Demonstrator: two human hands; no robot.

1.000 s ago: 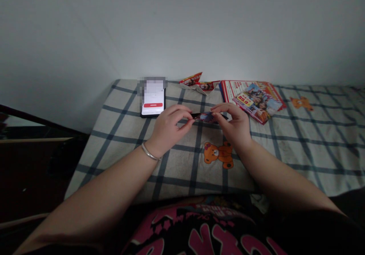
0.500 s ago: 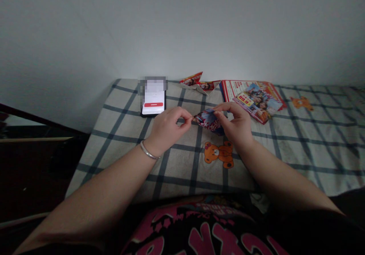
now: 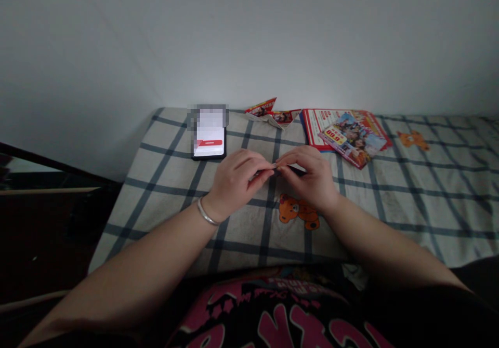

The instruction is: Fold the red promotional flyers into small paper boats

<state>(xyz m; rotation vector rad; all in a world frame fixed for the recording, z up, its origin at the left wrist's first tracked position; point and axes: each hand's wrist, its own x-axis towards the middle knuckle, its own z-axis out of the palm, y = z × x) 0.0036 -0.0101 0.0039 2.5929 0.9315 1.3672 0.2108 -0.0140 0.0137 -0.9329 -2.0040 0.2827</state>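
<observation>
Paper (image 3: 298,170) pinched by left hand (image 3: 237,179), right hand (image 3: 310,176) | phone (image 3: 209,135), flyers (image 3: 346,130) beyond

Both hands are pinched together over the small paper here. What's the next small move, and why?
Probably run the fingers outward along the folded paper to press its crease: left hand and right hand pinch it fingertip to fingertip low over the checked sheet, and only a dark sliver shows.
</observation>
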